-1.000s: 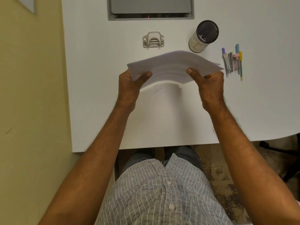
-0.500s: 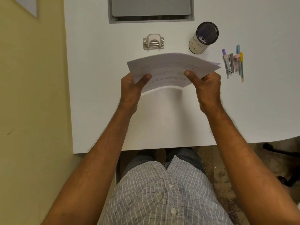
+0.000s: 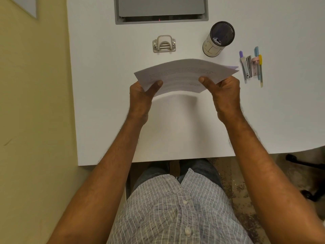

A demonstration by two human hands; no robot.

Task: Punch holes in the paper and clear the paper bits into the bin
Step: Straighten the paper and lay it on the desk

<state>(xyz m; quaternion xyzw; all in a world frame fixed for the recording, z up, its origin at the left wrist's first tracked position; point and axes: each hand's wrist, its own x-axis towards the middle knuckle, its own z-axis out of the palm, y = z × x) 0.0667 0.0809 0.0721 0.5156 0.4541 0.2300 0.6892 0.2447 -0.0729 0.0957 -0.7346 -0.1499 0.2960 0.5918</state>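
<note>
Both hands, left (image 3: 140,97) and right (image 3: 225,92), grasp the paper (image 3: 184,74) above the counter (image 3: 105,85). The punch (image 3: 164,44) stands untouched; punching and clearing into the bin (image 3: 219,39) remain.

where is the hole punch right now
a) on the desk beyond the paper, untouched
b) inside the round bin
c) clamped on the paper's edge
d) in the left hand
a: the hole punch sits alone on the desk beyond the paper, which the left hand and right hand hold up between them.
</note>
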